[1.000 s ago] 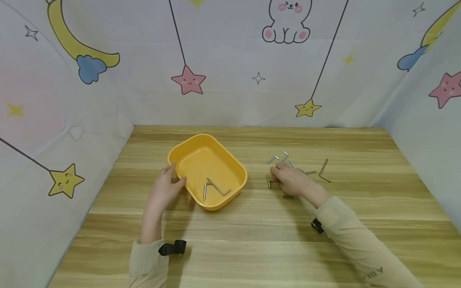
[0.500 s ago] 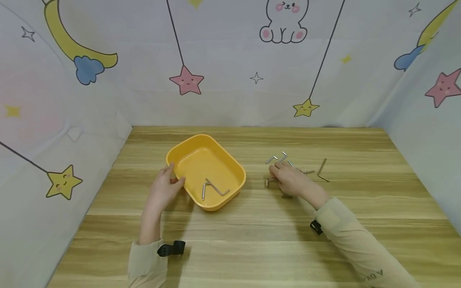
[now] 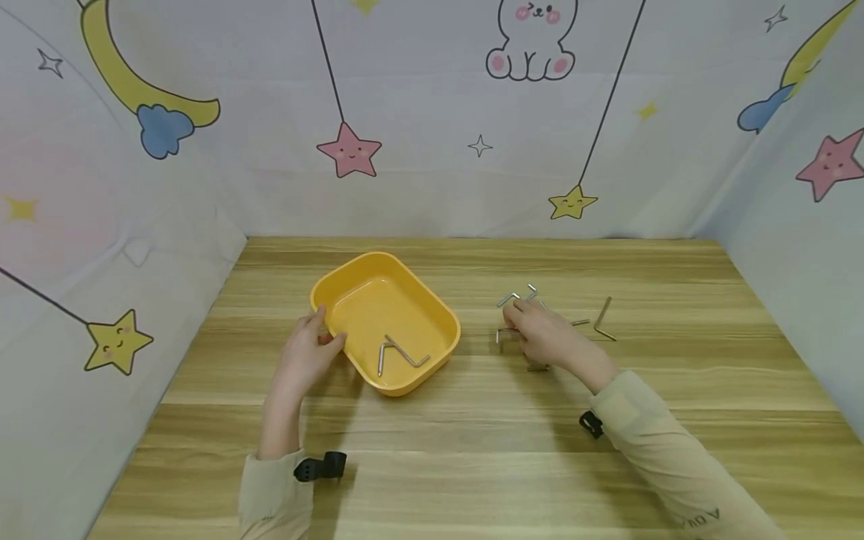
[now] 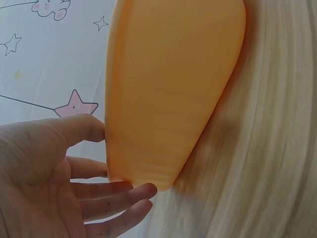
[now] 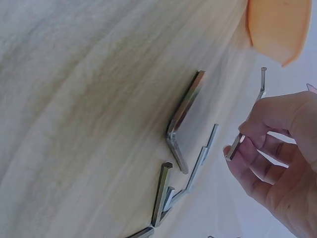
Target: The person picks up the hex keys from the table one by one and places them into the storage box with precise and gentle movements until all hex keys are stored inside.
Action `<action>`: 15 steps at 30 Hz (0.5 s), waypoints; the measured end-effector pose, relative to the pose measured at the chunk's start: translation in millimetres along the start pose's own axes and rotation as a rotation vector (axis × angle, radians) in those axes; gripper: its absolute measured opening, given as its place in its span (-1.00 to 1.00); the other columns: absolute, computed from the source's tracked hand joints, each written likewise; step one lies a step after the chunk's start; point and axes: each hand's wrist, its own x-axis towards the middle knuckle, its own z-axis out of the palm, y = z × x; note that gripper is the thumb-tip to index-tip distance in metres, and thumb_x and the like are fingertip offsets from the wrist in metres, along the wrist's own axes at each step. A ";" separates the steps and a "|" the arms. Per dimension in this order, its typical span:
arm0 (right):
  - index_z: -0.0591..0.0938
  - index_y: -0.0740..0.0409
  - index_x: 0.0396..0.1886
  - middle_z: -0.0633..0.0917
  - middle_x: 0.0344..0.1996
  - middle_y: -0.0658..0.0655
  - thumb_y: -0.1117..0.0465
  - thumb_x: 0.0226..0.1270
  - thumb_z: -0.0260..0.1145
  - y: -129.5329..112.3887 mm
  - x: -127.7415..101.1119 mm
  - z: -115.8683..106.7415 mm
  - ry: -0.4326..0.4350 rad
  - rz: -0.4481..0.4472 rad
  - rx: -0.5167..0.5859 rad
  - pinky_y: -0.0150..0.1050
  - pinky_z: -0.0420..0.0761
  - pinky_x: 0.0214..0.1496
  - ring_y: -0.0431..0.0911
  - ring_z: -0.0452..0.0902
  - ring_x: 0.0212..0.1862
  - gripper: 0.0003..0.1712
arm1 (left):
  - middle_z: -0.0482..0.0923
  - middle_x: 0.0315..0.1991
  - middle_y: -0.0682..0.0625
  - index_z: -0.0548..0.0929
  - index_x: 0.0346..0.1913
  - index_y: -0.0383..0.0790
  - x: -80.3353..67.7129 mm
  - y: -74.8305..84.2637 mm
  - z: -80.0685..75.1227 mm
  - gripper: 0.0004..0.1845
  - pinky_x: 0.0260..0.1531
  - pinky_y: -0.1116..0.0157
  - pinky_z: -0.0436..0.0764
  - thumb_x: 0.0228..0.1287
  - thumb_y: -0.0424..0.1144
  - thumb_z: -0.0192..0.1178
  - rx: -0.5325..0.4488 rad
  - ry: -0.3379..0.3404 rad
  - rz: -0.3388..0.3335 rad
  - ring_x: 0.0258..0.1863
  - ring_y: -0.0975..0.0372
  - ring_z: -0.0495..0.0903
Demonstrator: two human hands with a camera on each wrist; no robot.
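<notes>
Pinching one hex key (image 5: 246, 130) lifted off the counter (image 3: 472, 420), the right hand (image 3: 550, 339) works at 3 o'clock of the yellow tray (image 3: 432, 319) (left hand (image 3: 307, 352) clasping its 9 o'clock rim).

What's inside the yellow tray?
Two bent metal keys lie in the yellow tray, by its near end. The near wall hides a strip of floor.

**Hand and arm posture**

Left hand (image 3: 307, 352): forearm extended forward, sleeve at the wrist, thumb on top and fingers (image 4: 119, 196) curled loosely beneath, gripping. Right hand (image 3: 547, 339): forearm angled in from the right, knuckles up, fingers (image 5: 247, 158) bent, thumb and fingertips pinched together in a hold.
</notes>
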 end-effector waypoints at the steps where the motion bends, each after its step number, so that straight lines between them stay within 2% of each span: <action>1: 0.41 0.16 -0.42 0.42 -0.47 0.04 0.60 -0.06 0.19 -0.3 0.3 -0.8 0.004 -0.001 0.000 -0.22 0.34 -0.31 -0.09 0.26 -0.39 -0.70 | 0.11 0.44 -0.36 0.00 0.50 -0.36 -0.1 0.0 -0.1 -0.23 0.13 -0.07 0.48 0.40 -0.08 0.05 -0.004 0.000 0.001 0.14 -0.11 0.48; 8: 0.42 0.18 -0.44 0.41 -0.49 0.04 0.60 0.01 0.19 -2.4 2.8 -4.8 0.047 -0.035 0.004 -0.29 0.28 -0.38 -0.13 0.21 -0.43 -0.73 | 0.11 0.44 -0.36 -0.01 0.50 -0.36 0.3 -1.8 0.5 -0.23 0.10 -0.05 0.51 0.40 -0.08 0.05 -0.012 -0.008 0.003 0.15 -0.12 0.47; 15: 0.42 0.17 -0.40 0.42 -0.46 0.04 0.58 0.08 0.15 -5.2 6.2 -13.7 0.037 0.004 0.043 -0.30 0.30 -0.37 -0.13 0.24 -0.39 -0.75 | 0.11 0.44 -0.36 -0.02 0.50 -0.35 0.5 -2.2 0.6 -0.22 0.11 -0.06 0.50 0.40 -0.08 0.05 -0.006 -0.011 0.002 0.15 -0.12 0.48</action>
